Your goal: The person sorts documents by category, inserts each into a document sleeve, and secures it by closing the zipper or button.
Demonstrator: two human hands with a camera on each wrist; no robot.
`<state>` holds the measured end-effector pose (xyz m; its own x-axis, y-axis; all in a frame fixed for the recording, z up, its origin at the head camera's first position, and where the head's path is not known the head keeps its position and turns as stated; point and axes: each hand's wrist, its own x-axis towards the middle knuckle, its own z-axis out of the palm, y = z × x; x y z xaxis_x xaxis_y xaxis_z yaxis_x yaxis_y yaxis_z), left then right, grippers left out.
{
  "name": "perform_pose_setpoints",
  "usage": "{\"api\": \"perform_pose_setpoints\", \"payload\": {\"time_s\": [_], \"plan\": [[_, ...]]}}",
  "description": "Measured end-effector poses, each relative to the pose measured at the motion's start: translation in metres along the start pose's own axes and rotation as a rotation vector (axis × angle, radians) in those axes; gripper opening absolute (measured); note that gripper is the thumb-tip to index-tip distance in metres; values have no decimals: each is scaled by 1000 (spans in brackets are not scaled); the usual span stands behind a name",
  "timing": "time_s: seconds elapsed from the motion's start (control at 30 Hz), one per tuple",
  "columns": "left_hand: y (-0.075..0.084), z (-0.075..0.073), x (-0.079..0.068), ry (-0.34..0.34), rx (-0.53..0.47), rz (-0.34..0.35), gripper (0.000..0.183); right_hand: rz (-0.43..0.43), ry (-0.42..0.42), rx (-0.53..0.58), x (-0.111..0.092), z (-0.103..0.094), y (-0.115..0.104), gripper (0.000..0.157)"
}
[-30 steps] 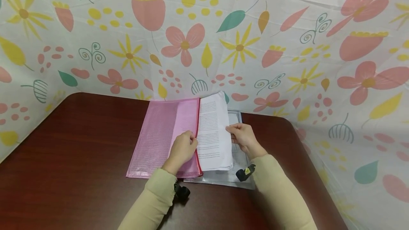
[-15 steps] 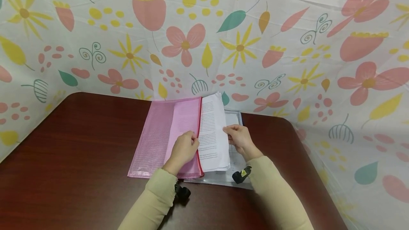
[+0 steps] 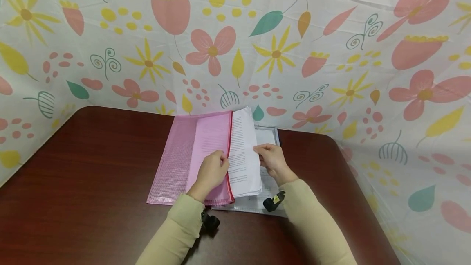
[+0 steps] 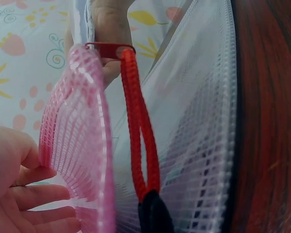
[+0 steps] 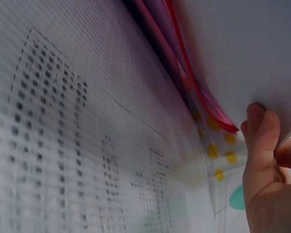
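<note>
A pink mesh zip pouch (image 3: 174, 167) with a red zipper edge lies on the table, partly over a clear grey-edged zip pouch (image 3: 265, 183). White printed papers (image 3: 243, 154) stick out of its right side, their left part showing through the pink. My left hand (image 3: 211, 171) pinches the pouch's opening edge; in the left wrist view its thumb and fingers hold the pink mesh (image 4: 77, 126). With thumb and fingers, my right hand (image 3: 272, 160) grips the papers' right edge. The right wrist view shows these fingers (image 5: 262, 141) against the sheets' underside.
A red cord zipper pull (image 4: 132, 111) hangs at the pink pouch's end. Printed text shows through the clear pouch below (image 5: 63, 121). Behind the dark wooden table (image 3: 92, 167) hangs a flowered cloth (image 3: 235, 44).
My right hand has moved left, sliding the papers further into the pink pouch. My left hand stays at the opening edge, which has shifted slightly right.
</note>
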<state>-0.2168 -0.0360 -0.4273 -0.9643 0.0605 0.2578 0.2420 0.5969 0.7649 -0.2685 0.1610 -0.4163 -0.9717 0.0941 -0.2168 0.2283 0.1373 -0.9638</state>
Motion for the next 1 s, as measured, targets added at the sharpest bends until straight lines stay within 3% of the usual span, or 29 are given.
{"api": "perform_pose_setpoints", "payload": {"time_s": [0.67,1.0], "plan": [[4,1,-2,42,14,-16,11,21,55,38,0,19,2,24],[5,3,-1,46,-15,-28,12,19,37,41,-2,28,3,23]]}}
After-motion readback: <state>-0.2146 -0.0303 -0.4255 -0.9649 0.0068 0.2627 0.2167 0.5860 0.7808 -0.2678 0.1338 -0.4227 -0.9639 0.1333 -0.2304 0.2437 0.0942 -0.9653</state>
